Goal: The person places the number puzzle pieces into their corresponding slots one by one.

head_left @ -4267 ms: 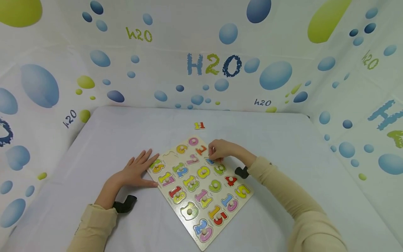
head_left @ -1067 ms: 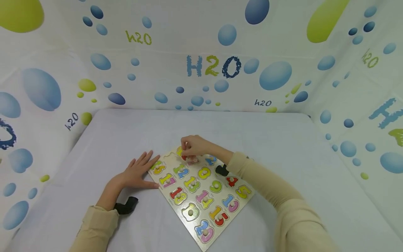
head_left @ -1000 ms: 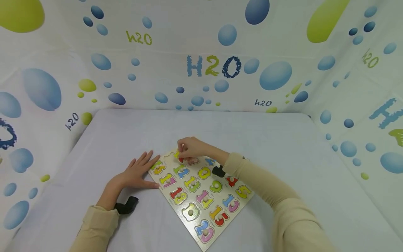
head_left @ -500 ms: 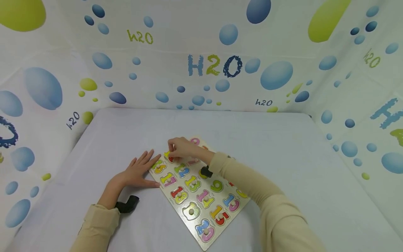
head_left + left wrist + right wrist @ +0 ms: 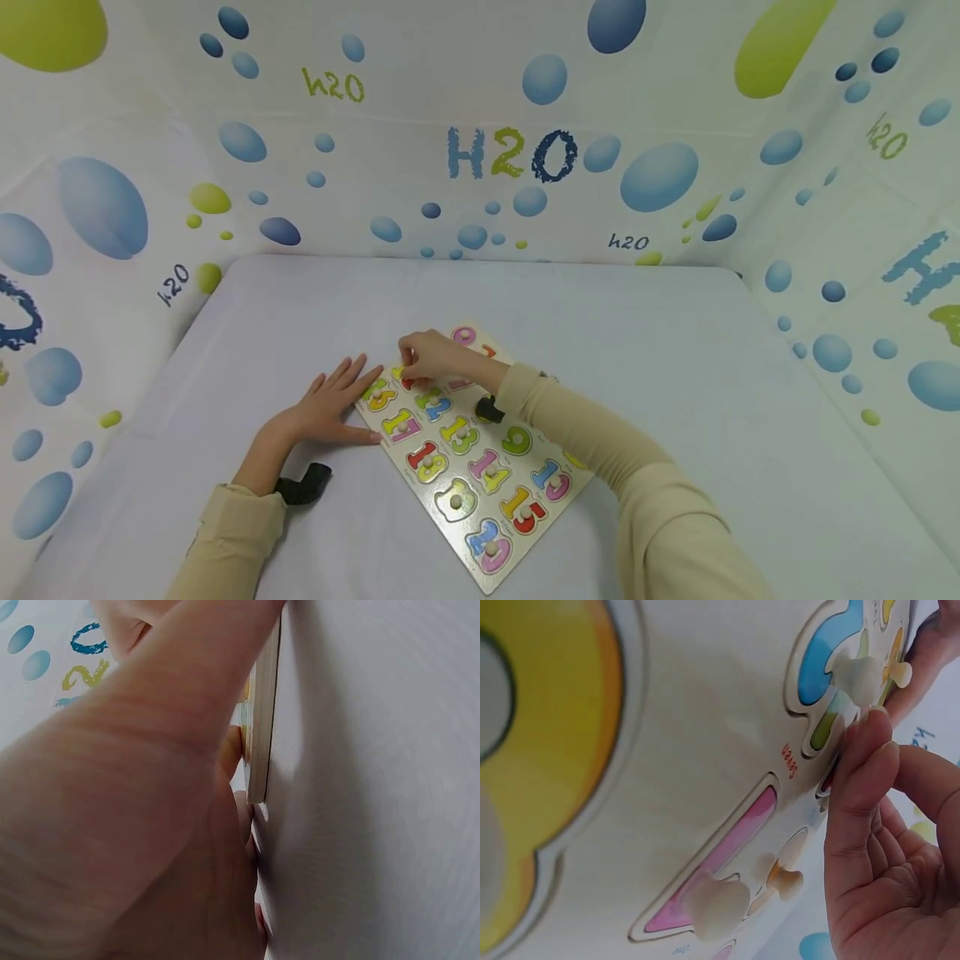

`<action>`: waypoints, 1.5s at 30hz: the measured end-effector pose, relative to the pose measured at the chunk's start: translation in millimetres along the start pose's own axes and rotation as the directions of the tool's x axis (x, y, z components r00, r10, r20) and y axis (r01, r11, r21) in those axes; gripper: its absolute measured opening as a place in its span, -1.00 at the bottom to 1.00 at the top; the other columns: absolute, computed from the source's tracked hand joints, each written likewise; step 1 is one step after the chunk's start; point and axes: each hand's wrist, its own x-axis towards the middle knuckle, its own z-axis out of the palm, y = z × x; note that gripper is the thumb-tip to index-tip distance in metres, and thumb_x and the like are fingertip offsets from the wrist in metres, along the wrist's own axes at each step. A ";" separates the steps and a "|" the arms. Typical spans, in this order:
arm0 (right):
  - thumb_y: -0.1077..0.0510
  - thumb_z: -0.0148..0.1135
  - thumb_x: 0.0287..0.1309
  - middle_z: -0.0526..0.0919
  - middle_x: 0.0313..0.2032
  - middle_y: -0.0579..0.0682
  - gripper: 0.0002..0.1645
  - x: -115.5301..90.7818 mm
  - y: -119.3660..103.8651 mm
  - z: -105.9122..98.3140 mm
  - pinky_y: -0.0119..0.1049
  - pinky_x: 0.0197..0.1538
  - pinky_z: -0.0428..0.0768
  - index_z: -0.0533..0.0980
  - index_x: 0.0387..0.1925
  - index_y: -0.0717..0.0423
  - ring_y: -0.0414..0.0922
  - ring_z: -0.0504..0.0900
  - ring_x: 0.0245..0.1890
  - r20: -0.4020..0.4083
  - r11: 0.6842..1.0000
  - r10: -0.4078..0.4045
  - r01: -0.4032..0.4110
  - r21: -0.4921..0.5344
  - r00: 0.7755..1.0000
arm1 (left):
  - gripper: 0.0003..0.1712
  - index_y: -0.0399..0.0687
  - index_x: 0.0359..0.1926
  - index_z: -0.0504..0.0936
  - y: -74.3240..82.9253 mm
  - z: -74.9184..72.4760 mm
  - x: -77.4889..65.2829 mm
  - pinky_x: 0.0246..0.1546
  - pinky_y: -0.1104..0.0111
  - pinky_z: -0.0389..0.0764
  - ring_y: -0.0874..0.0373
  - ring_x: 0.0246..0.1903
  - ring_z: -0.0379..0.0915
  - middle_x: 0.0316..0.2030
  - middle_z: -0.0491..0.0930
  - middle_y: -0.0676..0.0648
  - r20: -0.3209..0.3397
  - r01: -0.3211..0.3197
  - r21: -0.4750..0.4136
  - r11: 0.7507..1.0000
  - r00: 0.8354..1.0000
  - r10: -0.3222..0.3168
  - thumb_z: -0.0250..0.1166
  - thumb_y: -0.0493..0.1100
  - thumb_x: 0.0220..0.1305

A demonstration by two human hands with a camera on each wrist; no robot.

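Note:
A wooden number puzzle board [image 5: 486, 582] lies turned cornerwise on the white table, with knobbed number pieces in it. My left hand [image 5: 318, 415] rests with spread, straight fingers at the board's left corner, and the thumb touches its edge; the left wrist view shows the side of the board [image 5: 262, 712] past that hand. My right hand [image 5: 433, 354] pinches the yellow and red number 11 piece [image 5: 407, 384] at its slot between the 6 and 16 places. In the right wrist view my right hand [image 5: 885, 847] hides most of this piece and its knob; whether it sits flush I cannot tell.
Other pieces in the board include the blue and yellow 12 [image 5: 433, 404], the 17 [image 5: 401, 425] and the pink 0 [image 5: 464, 336]. My right forearm covers part of the board's right side. A printed cloth backdrop [image 5: 480, 100] stands behind the table.
My right hand took the 11 piece from the table behind the board and carried it leftward to its slot. Over the last half second it barely moved, the piece sinking slightly. My left hand stayed put.

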 end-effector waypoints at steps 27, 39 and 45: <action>0.11 0.08 0.32 0.59 -0.55 -0.02 -0.81 2.1 1.8 -4.3 -0.47 -0.44 0.49 0.41 -0.23 0.18 -0.19 0.54 -0.58 0.085 0.993 0.091 -0.097 0.072 0.992 | 0.18 -0.23 0.39 0.09 2.6 -1.3 0.2 0.17 -0.28 -0.29 -0.33 0.34 -0.40 0.38 -0.18 -0.39 0.007 0.006 -0.002 1.000 1.000 -0.006 0.42 0.26 -0.10; 0.13 0.01 0.33 0.61 -0.28 0.02 -0.66 -21.7 14.7 -9.6 -0.41 -0.41 0.41 0.34 0.05 0.21 -0.13 0.50 -0.42 0.148 0.856 0.158 -0.210 0.472 0.976 | 0.18 -0.24 0.39 0.09 1.5 0.8 4.4 0.16 -0.28 -0.28 -0.34 0.34 -0.39 0.38 -0.18 -0.40 0.006 -0.005 -0.001 1.000 1.000 0.005 0.41 0.27 -0.10; 0.07 0.05 0.32 0.60 -0.10 0.07 -0.47 -65.0 32.1 -20.7 -0.30 -0.23 0.51 0.21 0.25 0.14 -0.10 0.62 -0.25 0.018 0.870 0.086 -0.084 0.485 0.996 | 0.19 -0.23 0.40 0.08 1.9 2.4 4.8 0.18 -0.26 -0.28 -0.33 0.34 -0.40 0.39 -0.19 -0.39 0.013 0.006 0.005 1.000 1.000 -0.006 0.41 0.28 -0.09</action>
